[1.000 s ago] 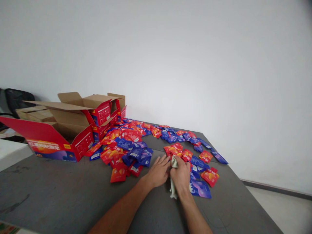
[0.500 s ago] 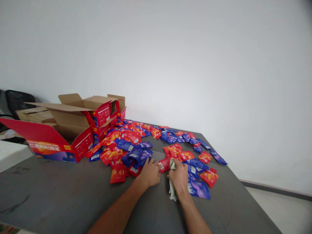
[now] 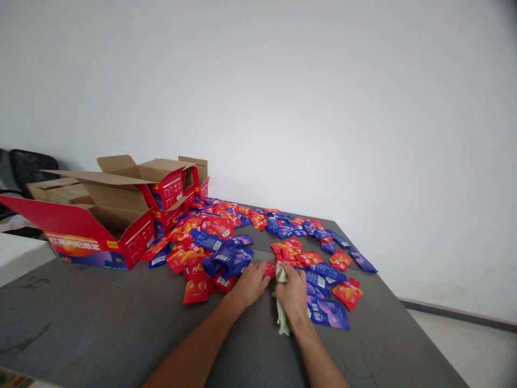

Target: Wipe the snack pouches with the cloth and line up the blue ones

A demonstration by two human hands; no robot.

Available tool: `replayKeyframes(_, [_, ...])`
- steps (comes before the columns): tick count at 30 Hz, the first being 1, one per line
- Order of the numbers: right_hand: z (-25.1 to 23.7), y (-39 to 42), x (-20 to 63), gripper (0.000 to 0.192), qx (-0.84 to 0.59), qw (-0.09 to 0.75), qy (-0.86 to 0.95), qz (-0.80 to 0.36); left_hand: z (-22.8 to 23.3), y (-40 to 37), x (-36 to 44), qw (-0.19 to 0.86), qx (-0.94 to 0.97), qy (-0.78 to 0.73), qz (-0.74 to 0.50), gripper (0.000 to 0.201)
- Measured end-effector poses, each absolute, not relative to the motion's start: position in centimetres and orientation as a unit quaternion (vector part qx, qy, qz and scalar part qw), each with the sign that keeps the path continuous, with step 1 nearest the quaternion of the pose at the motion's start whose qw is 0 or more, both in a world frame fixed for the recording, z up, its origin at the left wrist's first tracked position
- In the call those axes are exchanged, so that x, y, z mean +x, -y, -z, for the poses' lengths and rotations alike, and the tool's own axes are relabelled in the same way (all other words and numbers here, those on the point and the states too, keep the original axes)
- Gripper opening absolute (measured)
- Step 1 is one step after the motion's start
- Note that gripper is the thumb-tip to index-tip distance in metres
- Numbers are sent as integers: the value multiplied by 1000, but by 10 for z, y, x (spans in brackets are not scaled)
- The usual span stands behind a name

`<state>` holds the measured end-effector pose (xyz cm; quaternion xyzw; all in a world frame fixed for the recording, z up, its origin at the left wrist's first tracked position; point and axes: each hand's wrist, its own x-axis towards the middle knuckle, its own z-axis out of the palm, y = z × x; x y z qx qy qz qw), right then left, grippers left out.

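My right hand point(image 3: 293, 295) is closed around a pale green cloth point(image 3: 281, 318) that hangs out below the fist onto the grey table point(image 3: 121, 323). My left hand point(image 3: 250, 283) lies beside it with fingers curled on a red packet point(image 3: 269, 269) at the edge of the heap. Red and blue foil packets point(image 3: 218, 237) are strewn across the table in front of both hands, and a larger blue packet point(image 3: 329, 312) lies just right of my right wrist.
Open red cardboard boxes point(image 3: 100, 226) with raised flaps stand at the table's left rear. A white wall rises behind the table. A black chair point(image 3: 28, 164) shows at far left. The table's right edge drops to a light floor point(image 3: 476, 350).
Both hands have shifted left along the table. My left hand went from flat with spread fingers to curled on a red packet and drew it toward the left heap.
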<state>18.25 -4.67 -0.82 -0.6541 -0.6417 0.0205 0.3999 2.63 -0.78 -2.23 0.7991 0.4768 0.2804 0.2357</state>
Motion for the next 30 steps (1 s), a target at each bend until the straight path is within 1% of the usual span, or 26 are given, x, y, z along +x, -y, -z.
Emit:
replayKeyframes(3, [7,48,178,66,-602,430,672,-45,20,1,25,395,647,-471,-451,38])
replayKeyframes(5, [6,50,171,67,-546,440,710,-68,16,-2,25,533,516,-422,-521,37])
replayKeyframes(7, [6,54,160,72,-483,429,758,-90,11,-3,25,658,398,-349,-536,35])
replayKeyframes(8, [7,56,155,75,-456,417,780,-98,9,-3,25,705,357,-312,-528,34])
replayKeyframes(10, [9,58,149,80,-431,398,804,-99,7,-2,24,762,311,-262,-504,31])
replayKeyframes(12, [12,57,149,78,-452,406,790,-84,10,-1,25,779,285,-254,-497,28])
replayKeyframes(16, [15,48,163,69,-528,456,716,-33,18,2,30,764,256,-282,-521,22])
replayKeyframes(18, [15,46,168,69,-538,461,706,-19,18,2,34,762,258,-279,-524,21])
replayKeyframes(23, [9,55,158,78,-476,407,778,-50,10,1,34,754,259,-264,-543,23])
replayKeyframes(26, [5,61,149,82,-436,384,810,-75,9,1,28,731,285,-266,-560,19])
replayKeyframes(28, [3,62,148,77,-439,403,799,-82,9,1,25,699,310,-278,-582,28])
replayKeyframes(30, [3,60,151,68,-467,443,761,-82,8,2,23,664,326,-289,-608,39])
